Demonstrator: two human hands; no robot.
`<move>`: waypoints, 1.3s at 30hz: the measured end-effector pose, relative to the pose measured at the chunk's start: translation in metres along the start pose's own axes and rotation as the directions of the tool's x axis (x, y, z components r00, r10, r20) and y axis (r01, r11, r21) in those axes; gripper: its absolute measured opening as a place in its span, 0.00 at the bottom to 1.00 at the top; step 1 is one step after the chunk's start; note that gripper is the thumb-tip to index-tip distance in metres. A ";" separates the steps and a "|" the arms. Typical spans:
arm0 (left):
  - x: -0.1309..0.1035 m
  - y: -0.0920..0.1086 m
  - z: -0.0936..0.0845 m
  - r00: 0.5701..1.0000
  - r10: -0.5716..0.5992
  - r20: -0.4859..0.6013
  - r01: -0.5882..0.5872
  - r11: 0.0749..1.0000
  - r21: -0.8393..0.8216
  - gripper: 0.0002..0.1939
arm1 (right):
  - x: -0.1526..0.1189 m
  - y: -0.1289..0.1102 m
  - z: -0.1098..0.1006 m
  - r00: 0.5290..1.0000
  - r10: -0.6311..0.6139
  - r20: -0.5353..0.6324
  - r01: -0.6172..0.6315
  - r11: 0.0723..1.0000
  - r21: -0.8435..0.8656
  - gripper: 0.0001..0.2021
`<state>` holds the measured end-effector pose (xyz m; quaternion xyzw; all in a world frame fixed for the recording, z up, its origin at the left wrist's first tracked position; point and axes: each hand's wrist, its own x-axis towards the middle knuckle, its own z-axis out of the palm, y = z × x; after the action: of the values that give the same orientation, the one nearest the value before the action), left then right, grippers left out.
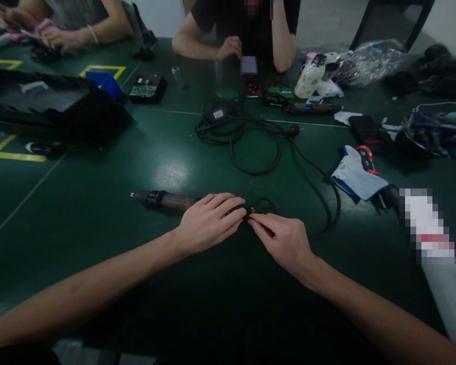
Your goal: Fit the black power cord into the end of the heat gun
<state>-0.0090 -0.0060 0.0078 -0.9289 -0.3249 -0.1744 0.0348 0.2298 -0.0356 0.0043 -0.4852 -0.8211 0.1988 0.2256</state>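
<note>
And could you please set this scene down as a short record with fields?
Tool: power screwdriver, bit end pointing left
Left hand: over the screwdriver's rear part
Right hand: fingertips by the rear end; exact grip unclear
Surface: green table
Beyond: looped black cable
Right side: white-and-blue cloth

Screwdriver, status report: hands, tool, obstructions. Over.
Left hand over rear of screwdriver, grip hidden. Right hand at that end, hold unclear. Tip points left. Black cable loops beyond hands, none across the screwdriver's visible front.
</note>
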 end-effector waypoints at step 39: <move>-0.001 -0.001 -0.001 1.000 0.002 0.010 -0.002 1.000 0.020 0.11 | 0.000 0.000 0.001 1.000 0.003 -0.005 -0.003 1.000 -0.007 0.11</move>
<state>-0.0103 -0.0060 0.0084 -0.9296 -0.3260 -0.1666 0.0425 0.2288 -0.0358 0.0035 -0.4875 -0.8207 0.1950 0.2255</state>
